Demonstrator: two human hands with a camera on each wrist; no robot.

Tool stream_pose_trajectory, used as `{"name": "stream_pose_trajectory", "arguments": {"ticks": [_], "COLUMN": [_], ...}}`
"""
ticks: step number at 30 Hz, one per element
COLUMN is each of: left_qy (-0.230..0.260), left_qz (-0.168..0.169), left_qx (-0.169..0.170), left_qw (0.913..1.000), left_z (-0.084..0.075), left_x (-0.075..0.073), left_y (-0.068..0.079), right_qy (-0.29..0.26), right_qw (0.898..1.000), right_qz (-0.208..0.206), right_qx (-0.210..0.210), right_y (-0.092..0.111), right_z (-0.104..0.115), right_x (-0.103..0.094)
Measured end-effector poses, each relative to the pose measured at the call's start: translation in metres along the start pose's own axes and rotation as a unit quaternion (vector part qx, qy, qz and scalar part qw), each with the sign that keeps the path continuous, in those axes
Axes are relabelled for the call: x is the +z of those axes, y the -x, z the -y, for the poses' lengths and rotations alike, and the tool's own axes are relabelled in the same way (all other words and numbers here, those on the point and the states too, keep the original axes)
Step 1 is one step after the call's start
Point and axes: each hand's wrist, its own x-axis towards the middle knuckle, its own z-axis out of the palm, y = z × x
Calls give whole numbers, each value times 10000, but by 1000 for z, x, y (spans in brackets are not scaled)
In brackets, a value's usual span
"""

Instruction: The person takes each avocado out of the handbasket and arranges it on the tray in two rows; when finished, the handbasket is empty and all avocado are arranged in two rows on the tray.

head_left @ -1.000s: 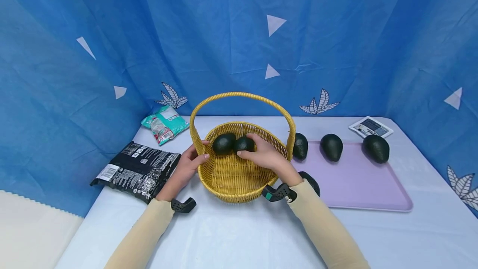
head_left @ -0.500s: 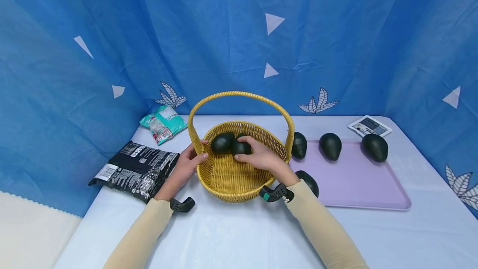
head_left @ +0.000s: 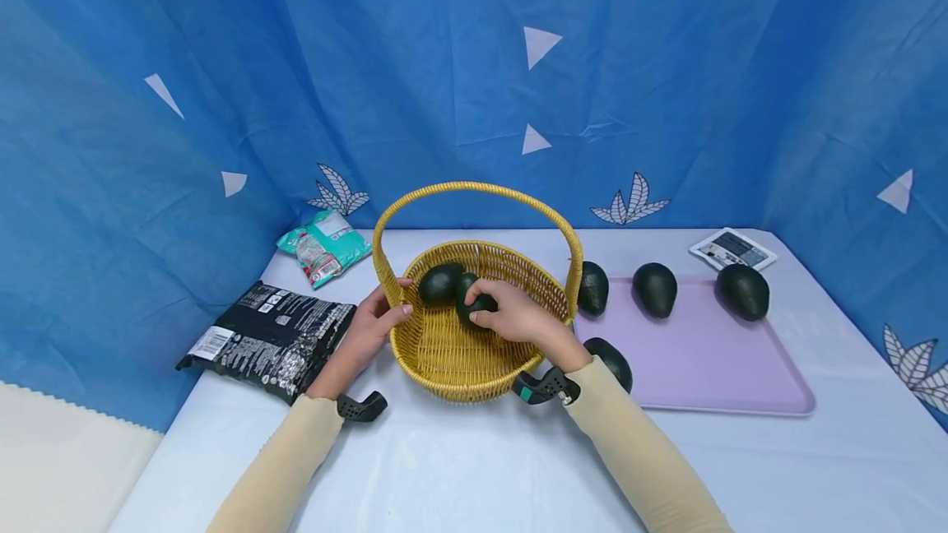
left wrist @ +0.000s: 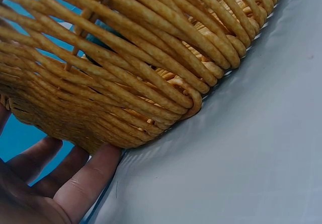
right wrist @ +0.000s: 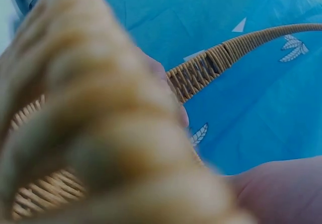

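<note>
The yellow wicker basket (head_left: pixel 452 360) with a tall arched handle stands at the middle of the table. My left hand (head_left: pixel 366 326) grips its left rim near the foot of the handle, thumb on the inner side. In the left wrist view several fingers (left wrist: pixel 88 181) lie against the outer weave. Inside the basket, my right hand (head_left: pixel 513 312) holds a dark green avocado (head_left: pixel 464 311) between thumb and fingers, low over the woven bottom. A second avocado (head_left: pixel 439 285) lies against it on the left. Blurred basket weave (right wrist: pixel 110 133) covers much of the right wrist view and hides the held avocado there.
A lilac tray (head_left: pixel 711 368) to the right bears avocados (head_left: pixel 655 290), one partly behind the right forearm. Behind it lies a white card-like item (head_left: pixel 733 249). To the left are a black plastic pack (head_left: pixel 274 336) and a teal packet (head_left: pixel 326 245). A blue curtain (head_left: pixel 444 64) hangs behind.
My right hand has drawn slightly toward me, and the avocado in it has turned and shifted nearer. My left hand keeps its hold on the basket rim.
</note>
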Motion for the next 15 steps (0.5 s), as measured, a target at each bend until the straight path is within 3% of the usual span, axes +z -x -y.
{"name": "stream_pose_trajectory", "arguments": {"ticks": [6,15], "left_qy": [-4,-42], "left_qz": [-21,-28], "left_qx": [30,-57], "left_qw": [10000,10000], "left_z": [-2,-2], "left_x": [0,1], "left_y": [0,1], "right_qy": [446,453], "right_qw": [9985,9950], "right_qz": [261,438], "right_qx": [-195,-771], "right_y": [0,1], "right_z": [0,-2], "right_x": [1,2]}}
